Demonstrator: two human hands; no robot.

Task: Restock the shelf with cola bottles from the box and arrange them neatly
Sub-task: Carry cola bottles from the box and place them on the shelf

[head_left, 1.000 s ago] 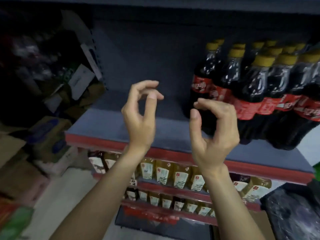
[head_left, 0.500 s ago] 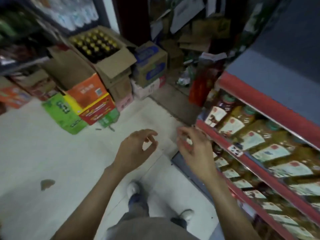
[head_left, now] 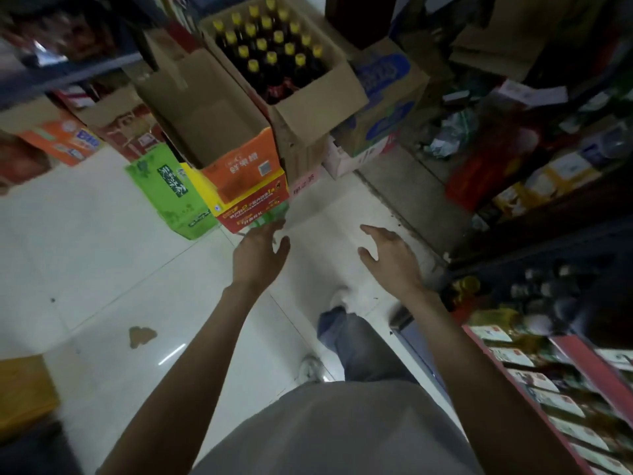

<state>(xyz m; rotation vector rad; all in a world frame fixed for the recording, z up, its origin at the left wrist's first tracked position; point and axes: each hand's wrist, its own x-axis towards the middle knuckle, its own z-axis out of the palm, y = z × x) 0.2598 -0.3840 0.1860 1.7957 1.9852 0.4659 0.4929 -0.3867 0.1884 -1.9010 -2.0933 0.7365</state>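
Left hand [head_left: 257,252]: reaching forward, fingers relaxed, holding nothing.
Right hand [head_left: 390,255]: spreading loosely, holding nothing.
Cola bottles [head_left: 270,53]: standing upright in the open box [head_left: 308,111], far centre.
Technique: gripping one bottle per hand below its yellow cap, lifting straight up.

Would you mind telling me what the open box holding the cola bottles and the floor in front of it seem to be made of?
The box looks like plain brown corrugated cardboard, matte, with creased, folded-out flaps. The floor appears to be glossy white tile, likely ceramic: straight joint lines cross it and a light glints off it.
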